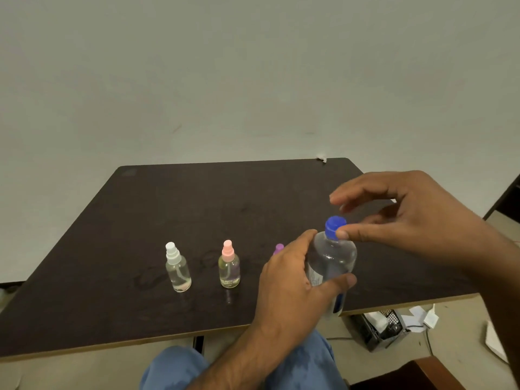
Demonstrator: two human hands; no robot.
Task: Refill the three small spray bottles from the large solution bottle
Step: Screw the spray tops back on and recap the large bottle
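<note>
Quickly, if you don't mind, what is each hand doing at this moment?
Left hand: grips the large solution bottle around its body.
Right hand: thumb touches the blue cap, other fingers spread above; a firm pinch cannot be told.
</note>
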